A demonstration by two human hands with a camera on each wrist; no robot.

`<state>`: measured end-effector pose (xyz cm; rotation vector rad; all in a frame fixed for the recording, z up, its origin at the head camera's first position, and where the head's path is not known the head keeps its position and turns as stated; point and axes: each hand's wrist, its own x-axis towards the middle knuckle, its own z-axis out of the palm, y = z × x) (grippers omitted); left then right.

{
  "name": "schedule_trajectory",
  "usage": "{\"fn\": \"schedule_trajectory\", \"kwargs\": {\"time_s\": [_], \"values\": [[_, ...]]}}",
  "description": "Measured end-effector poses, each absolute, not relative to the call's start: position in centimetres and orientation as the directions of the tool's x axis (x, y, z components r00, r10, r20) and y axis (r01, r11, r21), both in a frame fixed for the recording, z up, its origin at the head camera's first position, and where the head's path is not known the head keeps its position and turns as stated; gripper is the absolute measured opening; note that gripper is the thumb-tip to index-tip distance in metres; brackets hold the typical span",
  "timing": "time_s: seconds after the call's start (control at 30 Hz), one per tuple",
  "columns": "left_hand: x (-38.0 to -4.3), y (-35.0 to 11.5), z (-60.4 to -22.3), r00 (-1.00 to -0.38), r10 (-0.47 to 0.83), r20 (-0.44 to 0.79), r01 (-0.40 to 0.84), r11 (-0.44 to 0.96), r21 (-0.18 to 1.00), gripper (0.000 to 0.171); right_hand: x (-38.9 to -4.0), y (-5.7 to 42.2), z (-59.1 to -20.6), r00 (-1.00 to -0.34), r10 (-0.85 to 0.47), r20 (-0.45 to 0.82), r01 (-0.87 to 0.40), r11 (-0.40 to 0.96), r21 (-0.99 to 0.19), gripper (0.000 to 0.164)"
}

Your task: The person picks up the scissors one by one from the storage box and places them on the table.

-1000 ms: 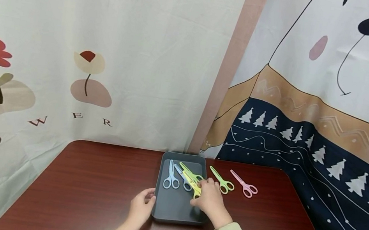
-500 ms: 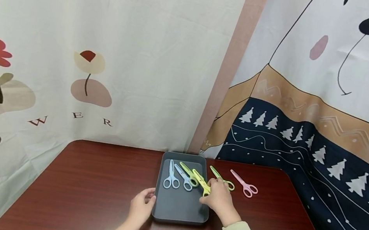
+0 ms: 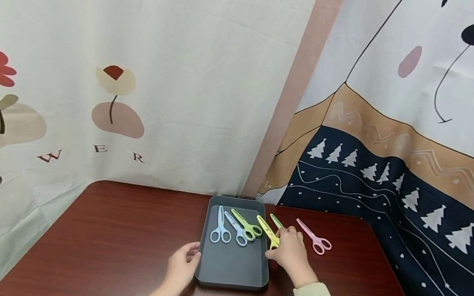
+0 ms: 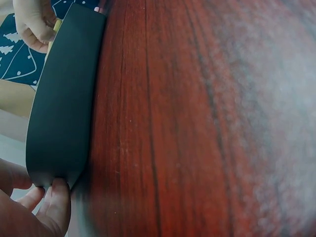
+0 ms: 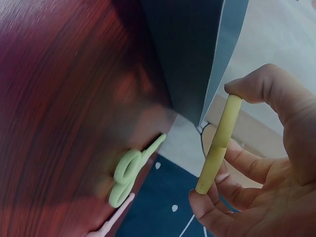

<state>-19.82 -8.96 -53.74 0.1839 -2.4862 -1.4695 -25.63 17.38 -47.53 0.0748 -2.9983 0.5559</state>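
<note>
Yellow scissors [image 3: 267, 231] have shifted rightward over the last second, now crossing the tray's [image 3: 230, 272] right rim, pinched at the handles between the right hand's [image 3: 292, 254] thumb and fingers [image 5: 200, 203]. A steady hold, with blades kept clear of that rim, would serve best. The left hand [image 3: 181, 266] touches the tray's left side; whether it grips is unclear.

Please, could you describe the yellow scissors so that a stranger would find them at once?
On the reddish-brown table lies a gray tray. Near its right rim, the right hand holds the yellow scissors. Only this pair is held; the blue scissors, green scissors and pink scissors are not.
</note>
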Motion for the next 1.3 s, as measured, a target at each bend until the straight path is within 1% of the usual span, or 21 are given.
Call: {"fn": "schedule_trajectory", "kwargs": {"time_s": [0.27, 0.47, 0.97, 1.3], "values": [[-19.8, -9.0, -53.8, -0.961, -0.234, 0.148, 0.014, 0.490, 0.872, 0.026, -26.1, 18.3, -47.7, -0.997, 0.001, 0.083, -0.028, 0.938, -0.345, 0.057], [-19.7, -9.0, -53.8, -0.961, -0.233, 0.151, 0.018, 0.490, 0.872, 0.026, -26.3, 19.0, -48.1, -0.996, 0.016, 0.089, -0.014, 0.943, -0.332, 0.060], [-19.7, -8.9, -53.7, -0.960, -0.234, 0.150, 0.019, 0.484, 0.875, 0.025, -26.6, 21.4, -48.0, -0.994, 0.010, 0.105, -0.027, 0.940, -0.341, 0.055], [-19.8, -9.0, -53.6, -0.960, -0.237, 0.149, 0.017, 0.481, 0.876, 0.025, -27.3, 23.3, -48.4, -0.992, 0.037, 0.123, -0.008, 0.937, -0.350, 0.058]]}}
